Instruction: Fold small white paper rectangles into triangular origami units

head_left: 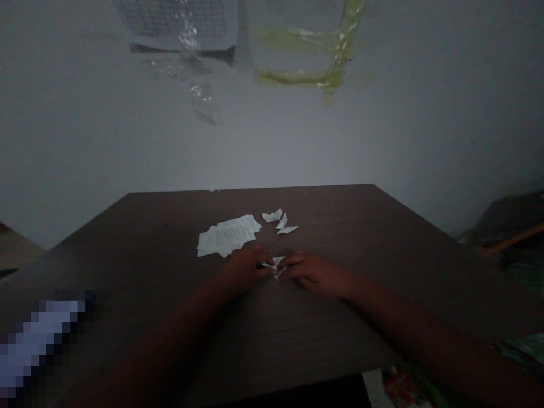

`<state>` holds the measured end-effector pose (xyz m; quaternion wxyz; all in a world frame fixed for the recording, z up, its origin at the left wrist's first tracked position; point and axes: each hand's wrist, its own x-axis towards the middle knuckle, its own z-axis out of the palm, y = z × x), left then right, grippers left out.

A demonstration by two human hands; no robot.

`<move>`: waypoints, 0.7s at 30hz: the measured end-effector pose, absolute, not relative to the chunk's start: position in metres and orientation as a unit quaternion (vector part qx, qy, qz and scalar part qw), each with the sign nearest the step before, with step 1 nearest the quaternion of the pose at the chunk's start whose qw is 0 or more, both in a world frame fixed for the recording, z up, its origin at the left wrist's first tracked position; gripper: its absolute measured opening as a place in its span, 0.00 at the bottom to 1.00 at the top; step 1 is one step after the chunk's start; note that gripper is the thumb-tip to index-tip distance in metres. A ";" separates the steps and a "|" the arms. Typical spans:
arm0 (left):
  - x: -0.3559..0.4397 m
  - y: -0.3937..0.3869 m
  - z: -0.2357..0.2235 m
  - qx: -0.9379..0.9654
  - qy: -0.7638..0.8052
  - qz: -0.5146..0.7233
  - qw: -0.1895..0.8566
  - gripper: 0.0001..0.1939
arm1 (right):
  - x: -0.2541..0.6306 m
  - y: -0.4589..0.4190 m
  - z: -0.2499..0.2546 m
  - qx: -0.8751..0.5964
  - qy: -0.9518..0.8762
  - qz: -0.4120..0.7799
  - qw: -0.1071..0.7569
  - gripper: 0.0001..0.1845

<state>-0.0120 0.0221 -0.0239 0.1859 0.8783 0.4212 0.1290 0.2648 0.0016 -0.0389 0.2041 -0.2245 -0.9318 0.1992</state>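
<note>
L hand [250, 264] & R hand [315, 273] here, fingertips pinching the folded paper [278, 261] btwn them, approx mid-worktop [365, 232]. Small folded pieces [282, 221] at 12 o'clock, printed sheets [232, 234] approx 10.

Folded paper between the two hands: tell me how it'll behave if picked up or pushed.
The folded paper is probably light, being small and thin-looking. Its creases may stiffen it somewhat. Its angular outline suggests it would slide rather than roll.
</note>
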 end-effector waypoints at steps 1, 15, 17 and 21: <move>-0.012 0.022 -0.024 0.879 0.420 0.129 0.186 0.05 | 0.265 0.002 -0.039 -0.224 -0.930 0.204 0.210 0.25; -0.012 0.014 -0.019 0.887 0.412 0.106 0.178 0.11 | 0.267 0.003 -0.038 -0.230 -0.933 0.198 0.193 0.26; -0.011 0.014 -0.019 0.886 0.417 0.104 0.173 0.10 | 0.267 0.003 -0.039 -0.236 -0.932 0.197 0.191 0.27; -0.009 0.015 -0.021 0.884 0.422 0.110 0.167 0.11 | 0.267 0.004 -0.041 -0.232 -0.932 0.200 0.193 0.28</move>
